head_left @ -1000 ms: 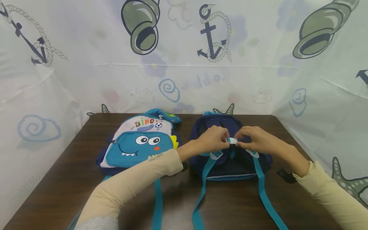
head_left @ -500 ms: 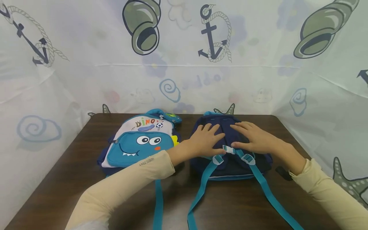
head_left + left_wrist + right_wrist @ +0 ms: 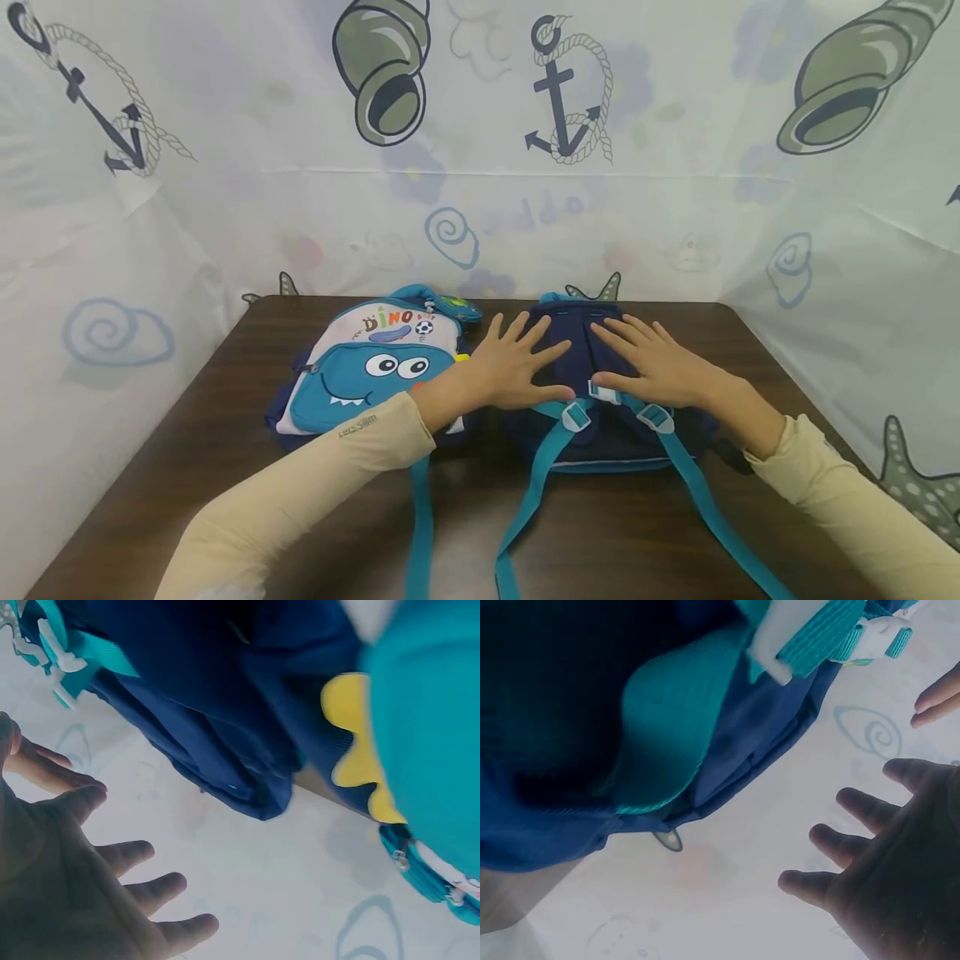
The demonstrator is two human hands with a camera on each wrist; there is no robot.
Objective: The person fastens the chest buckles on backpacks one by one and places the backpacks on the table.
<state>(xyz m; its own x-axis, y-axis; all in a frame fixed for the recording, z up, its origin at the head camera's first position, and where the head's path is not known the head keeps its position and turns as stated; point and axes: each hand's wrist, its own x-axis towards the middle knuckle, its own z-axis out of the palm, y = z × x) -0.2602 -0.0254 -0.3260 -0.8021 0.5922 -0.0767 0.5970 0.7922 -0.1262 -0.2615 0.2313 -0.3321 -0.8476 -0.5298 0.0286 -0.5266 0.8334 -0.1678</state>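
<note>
A navy backpack [image 3: 562, 350] lies back side up on the table, its teal straps [image 3: 542, 471] trailing toward the front. A white buckle [image 3: 604, 393] joins the straps across its middle, and white strap adjusters [image 3: 657, 418] sit on either side. My left hand [image 3: 510, 362] hovers over the bag's left part, fingers spread and holding nothing. Over the right part is my right hand [image 3: 660, 362], also with fingers spread, its thumb overlapping the buckle in the head view. Both wrist views show bare palms, with the backpack [image 3: 217, 712] apart from the fingers.
To the left lies a second backpack [image 3: 367, 375], teal and white with a dinosaur face and "DINO" lettering; its teal strap [image 3: 420, 525] runs to the front. The dark wooden table [image 3: 360, 533] meets a white printed cloth [image 3: 480, 108] at the back and sides.
A second ago both hands pinched the white buckle at the bag's middle. They have let go, spread their fingers and drawn apart; the buckle now lies joined on the bag.
</note>
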